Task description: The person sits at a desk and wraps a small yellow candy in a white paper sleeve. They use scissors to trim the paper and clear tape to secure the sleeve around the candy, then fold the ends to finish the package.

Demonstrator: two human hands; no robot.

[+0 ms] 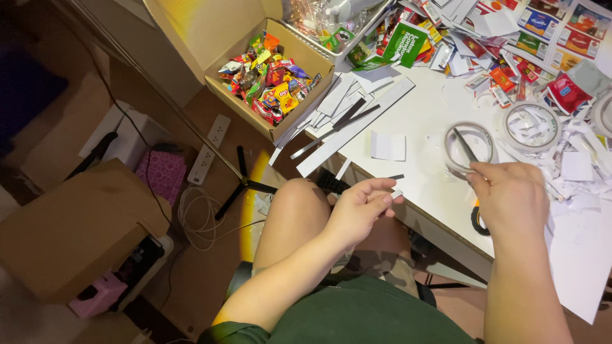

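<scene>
Left hand point(361, 205): pinching a small paper strip point(396, 193) between thumb and fingertips, holding it over the lap just off the white table point(433, 111) edge. Strip: short, white with a dark edge, long axis running roughly left-right, free end pointing toward the right hand.

Right hand point(510, 194): gripping scissors point(467, 148), orange-and-black handle point(477, 220) showing below the palm, blades angling up and away across a tape roll point(470, 148). Blade gap: cannot tell.

Relation: strip lying left of and slightly below the scissor blades, near but apart; left hand nearer to it, right hand well clear.

Surroundings: second tape roll point(530, 126) lying beside the first; cut paper strips point(347, 118) fanning at the table corner; white paper square point(387, 146); printed wrapper sheets point(548, 28); cardboard box of colourful miniature packets point(271, 76); power strip point(209, 148) lying on the floor.
</scene>
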